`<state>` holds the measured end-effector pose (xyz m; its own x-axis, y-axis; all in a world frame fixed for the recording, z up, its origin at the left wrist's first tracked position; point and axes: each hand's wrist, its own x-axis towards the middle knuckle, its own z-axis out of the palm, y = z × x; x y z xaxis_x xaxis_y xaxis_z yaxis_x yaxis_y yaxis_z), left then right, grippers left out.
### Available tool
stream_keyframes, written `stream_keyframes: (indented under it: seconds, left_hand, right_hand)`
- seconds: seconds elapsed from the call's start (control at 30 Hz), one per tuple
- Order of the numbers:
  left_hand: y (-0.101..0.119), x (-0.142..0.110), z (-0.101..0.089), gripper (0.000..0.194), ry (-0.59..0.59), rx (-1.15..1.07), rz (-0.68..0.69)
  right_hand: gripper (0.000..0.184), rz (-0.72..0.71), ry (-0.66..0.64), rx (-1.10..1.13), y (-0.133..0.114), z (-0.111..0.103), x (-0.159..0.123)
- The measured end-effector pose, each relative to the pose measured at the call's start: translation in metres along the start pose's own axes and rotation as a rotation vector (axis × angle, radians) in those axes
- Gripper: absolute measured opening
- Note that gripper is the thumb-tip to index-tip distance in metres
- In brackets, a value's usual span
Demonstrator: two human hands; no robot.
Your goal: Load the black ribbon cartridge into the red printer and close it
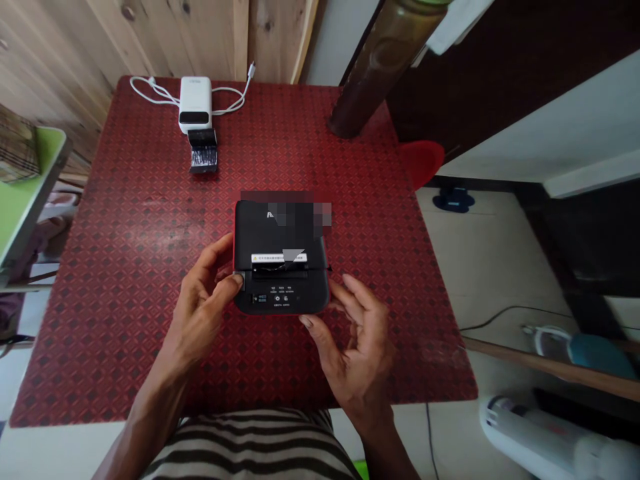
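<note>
A black label printer [280, 233] with red sides lies in the middle of the table, its lid down. A white warning sticker crosses the lid above a dark slot, and small buttons sit on the front panel. My left hand [203, 300] grips the printer's left side, thumb on a small tab at the edge and fingers along the side. My right hand [357, 333] is round the front right corner, with fingertips at the right side and thumb at the front edge. Part of the lid's far right is blurred by blocks.
A white power bank [195, 97] with white cables lies at the far left of the red patterned table [150, 220], a crumpled black strip [203, 152] before it. A tall brown bottle [373, 73] stands far right. A red stool [425, 163] shows beyond the right edge.
</note>
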<state>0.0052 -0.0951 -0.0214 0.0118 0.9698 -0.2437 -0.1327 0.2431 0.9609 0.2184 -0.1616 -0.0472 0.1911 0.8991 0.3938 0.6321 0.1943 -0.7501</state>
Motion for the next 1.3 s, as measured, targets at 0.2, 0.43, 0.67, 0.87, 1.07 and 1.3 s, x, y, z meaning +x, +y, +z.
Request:
stream_keyframes:
  seconds: [0.2,0.43,0.67,0.87,1.07,1.3]
  left_hand:
    - [-0.005,-0.001,-0.003,0.054,-0.009,-0.005,0.0]
    - [-0.009,-0.002,-0.009,0.056,-0.016,0.01,0.009]
    - [-0.014,0.0,-0.015,0.059,-0.054,0.022,0.026]
    - [-0.007,-0.002,-0.011,0.06,-0.07,-0.042,-0.01]
    - [-0.008,-0.002,-0.011,0.059,-0.075,-0.066,-0.018]
    - [-0.009,-0.002,-0.011,0.061,-0.076,-0.062,-0.018]
  right_hand:
    - [0.065,-0.015,-0.008,-0.011,0.003,0.0,0.0]
    - [0.04,-0.133,-0.104,-0.099,-0.006,-0.026,0.032]
    - [0.039,-0.479,-0.276,-0.269,-0.024,0.006,0.113]
    - [0.026,-0.368,-0.417,-0.335,-0.033,0.031,0.123]
    - [0.019,-0.183,-0.328,-0.031,-0.03,0.016,0.107]
    - [0.02,-0.168,-0.455,-0.07,-0.033,0.012,0.116]
